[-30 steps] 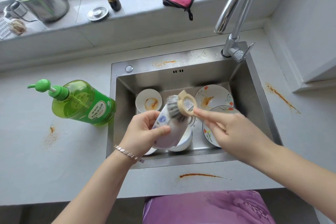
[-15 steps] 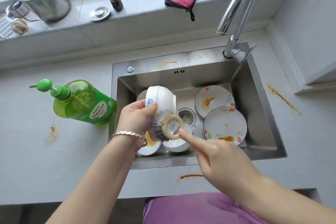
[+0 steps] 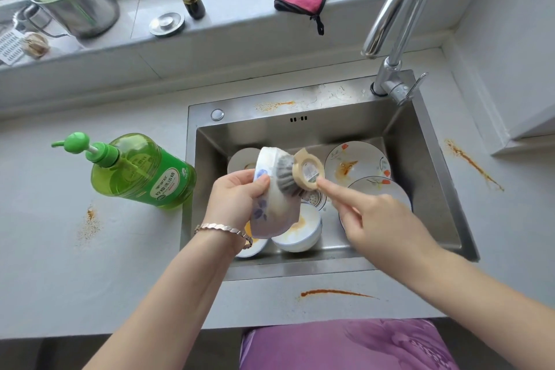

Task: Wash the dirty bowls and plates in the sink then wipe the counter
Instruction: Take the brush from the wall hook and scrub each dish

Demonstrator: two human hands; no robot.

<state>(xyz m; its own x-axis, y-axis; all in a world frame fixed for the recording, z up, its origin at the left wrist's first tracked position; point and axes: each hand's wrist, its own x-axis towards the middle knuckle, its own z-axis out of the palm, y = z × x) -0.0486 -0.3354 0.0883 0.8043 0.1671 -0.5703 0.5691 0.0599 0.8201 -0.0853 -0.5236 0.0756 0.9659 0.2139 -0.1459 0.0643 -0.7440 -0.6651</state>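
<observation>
The left hand (image 3: 237,198) clasps the bowl (image 3: 276,213), tilted on edge over the sink's (image 3: 300,270) 8 o'clock corner so drips fall inside. At its 3 o'clock, the right hand (image 3: 375,219) pinches the brush (image 3: 300,173), bristles pressed into the bowl for scrubbing.

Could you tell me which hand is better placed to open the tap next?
Probably the right hand, holding only the brush: the tap lever is on its side; the left hand grips the bowl.

The right hand (image 3: 384,225) hides perhaps half of the nearer plate (image 3: 390,188).
</observation>
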